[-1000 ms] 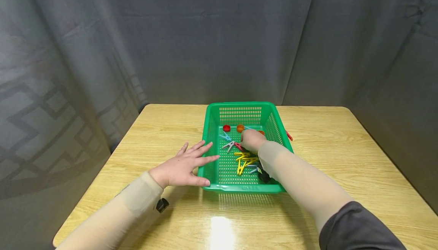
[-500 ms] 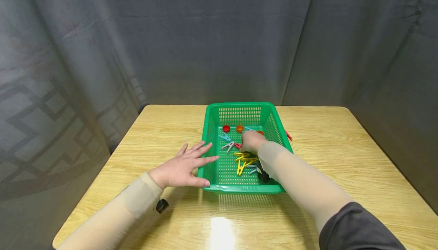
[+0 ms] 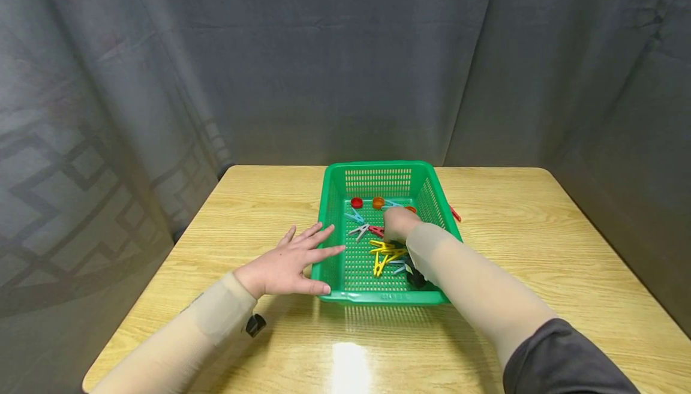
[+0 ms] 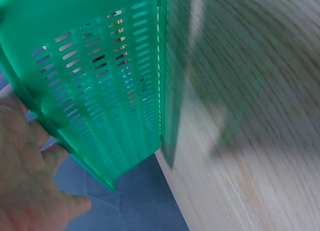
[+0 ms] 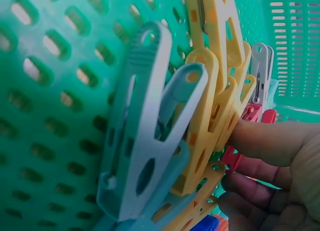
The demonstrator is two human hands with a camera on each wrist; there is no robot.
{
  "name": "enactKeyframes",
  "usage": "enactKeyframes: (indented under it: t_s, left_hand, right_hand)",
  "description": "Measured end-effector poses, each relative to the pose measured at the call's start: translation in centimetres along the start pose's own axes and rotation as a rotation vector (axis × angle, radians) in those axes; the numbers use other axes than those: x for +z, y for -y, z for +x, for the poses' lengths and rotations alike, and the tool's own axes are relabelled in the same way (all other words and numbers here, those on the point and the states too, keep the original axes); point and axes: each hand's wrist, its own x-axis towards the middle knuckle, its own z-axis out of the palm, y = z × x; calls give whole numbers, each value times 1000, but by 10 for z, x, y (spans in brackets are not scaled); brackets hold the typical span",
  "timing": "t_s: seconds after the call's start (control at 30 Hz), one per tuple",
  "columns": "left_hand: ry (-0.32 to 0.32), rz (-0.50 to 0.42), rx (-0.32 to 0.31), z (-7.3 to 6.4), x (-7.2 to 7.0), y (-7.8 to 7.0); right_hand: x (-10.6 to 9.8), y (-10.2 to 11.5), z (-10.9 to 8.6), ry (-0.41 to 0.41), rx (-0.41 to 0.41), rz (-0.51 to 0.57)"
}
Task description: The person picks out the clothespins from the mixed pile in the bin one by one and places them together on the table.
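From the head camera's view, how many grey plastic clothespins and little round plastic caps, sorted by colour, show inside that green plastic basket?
Grey plastic clothespin: 1
Red round plastic cap: 1
Orange round plastic caps: 2
Total showing: 4; the right hand may hide more.

Head view, compared with 1.0 s and 0.5 s earlier: right hand (image 3: pixel 400 223) lies slightly farther toward the right edge of the desk (image 3: pixel 270 202) and a trace nearer its front edge; displacement small. Red clothespin (image 3: pixel 376 231) at the hand: more of its length now uncovered. Light blue clothespin (image 3: pixel 392 204) on the side toward the desk's back edge: longer portion now visible past the hand. Grey clothespin (image 3: pixel 358 231): shifted marginally toward the desk's left edge.
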Motion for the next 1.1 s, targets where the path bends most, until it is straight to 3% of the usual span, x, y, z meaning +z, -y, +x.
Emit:
enactKeyframes:
  t_s: [0.27,0.63,1.1]
  left_hand:
    - [-5,0,2,0,1,1]
    - [-6,-2,4,0,1,1]
    - [-3,5,1,0,1,1]
  right_hand:
    - [-3,0,0,-8,-13,-7]
    - [-10,-2,-1,-86,-22,119]
    - [-16,4,-3,-208,-166,216]
